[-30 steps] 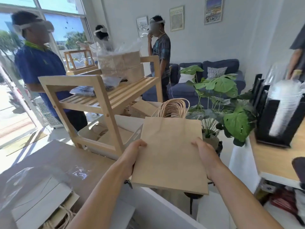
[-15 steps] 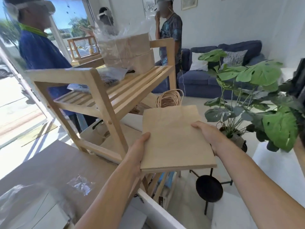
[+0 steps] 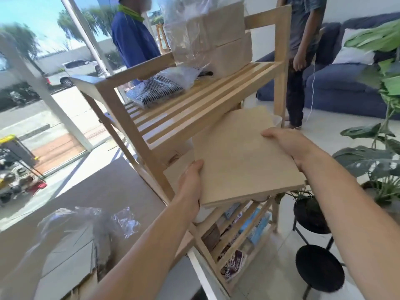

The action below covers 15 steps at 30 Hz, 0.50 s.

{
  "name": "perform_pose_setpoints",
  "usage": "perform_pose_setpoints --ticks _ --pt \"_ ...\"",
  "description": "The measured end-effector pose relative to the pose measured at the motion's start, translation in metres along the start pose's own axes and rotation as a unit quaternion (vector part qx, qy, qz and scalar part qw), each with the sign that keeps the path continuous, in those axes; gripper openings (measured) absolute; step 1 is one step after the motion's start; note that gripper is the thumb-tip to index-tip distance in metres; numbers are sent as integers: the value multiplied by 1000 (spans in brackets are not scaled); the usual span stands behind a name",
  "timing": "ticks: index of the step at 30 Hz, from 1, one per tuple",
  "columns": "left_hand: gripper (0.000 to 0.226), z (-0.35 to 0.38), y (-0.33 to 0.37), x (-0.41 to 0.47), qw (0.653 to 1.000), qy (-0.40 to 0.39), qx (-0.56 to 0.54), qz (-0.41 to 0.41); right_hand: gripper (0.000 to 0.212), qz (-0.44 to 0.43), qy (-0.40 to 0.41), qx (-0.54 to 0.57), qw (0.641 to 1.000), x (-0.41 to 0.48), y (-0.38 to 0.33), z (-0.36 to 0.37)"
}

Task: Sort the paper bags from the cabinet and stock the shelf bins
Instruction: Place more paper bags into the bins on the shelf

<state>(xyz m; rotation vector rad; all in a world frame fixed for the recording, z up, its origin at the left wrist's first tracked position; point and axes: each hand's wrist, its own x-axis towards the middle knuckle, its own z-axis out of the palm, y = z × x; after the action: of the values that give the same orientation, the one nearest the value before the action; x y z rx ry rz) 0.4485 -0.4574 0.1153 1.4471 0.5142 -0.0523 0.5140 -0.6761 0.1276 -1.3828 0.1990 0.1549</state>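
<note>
A flat stack of brown paper bags is held level between both hands, its far end tucked under the top slatted level of the wooden shelf. My left hand grips the stack's near left edge. My right hand grips its right edge. The stack hangs over a white bin on the middle level; the bin is mostly hidden by the stack. The bags' handles are out of sight.
Plastic-wrapped brown bags and a striped packet lie on the top level. Snack packets fill the bottom level. A brown counter with torn plastic wrap is at left. Two people stand behind the shelf. Plants and black stands are at right.
Both hands have carried the stack forward and down, from in front of the shelf to under its top level. The view has tilted downward and closer to the shelf.
</note>
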Motion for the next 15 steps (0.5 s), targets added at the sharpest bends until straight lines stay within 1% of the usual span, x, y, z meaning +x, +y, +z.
perform_pose_setpoints --ticks 2,5,7,9,12,15 --pt "26 4 -1 2 1000 25 -4 14 19 7 -31 -7 999 11 -4 2" --pt "34 6 3 9 998 61 -9 29 28 9 -68 -8 998 25 -12 9" --pt "38 7 8 11 996 81 -13 40 18 5 -94 -3 996 33 -16 15" --pt "38 8 12 14 994 95 -14 54 8 -3 -115 4 993 41 -19 20" --pt "28 15 15 11 991 113 4 77 7 -15 -148 14 989 58 -17 23" --pt "42 16 11 17 985 142 27 95 8 -11 -179 35 983 75 -10 30"
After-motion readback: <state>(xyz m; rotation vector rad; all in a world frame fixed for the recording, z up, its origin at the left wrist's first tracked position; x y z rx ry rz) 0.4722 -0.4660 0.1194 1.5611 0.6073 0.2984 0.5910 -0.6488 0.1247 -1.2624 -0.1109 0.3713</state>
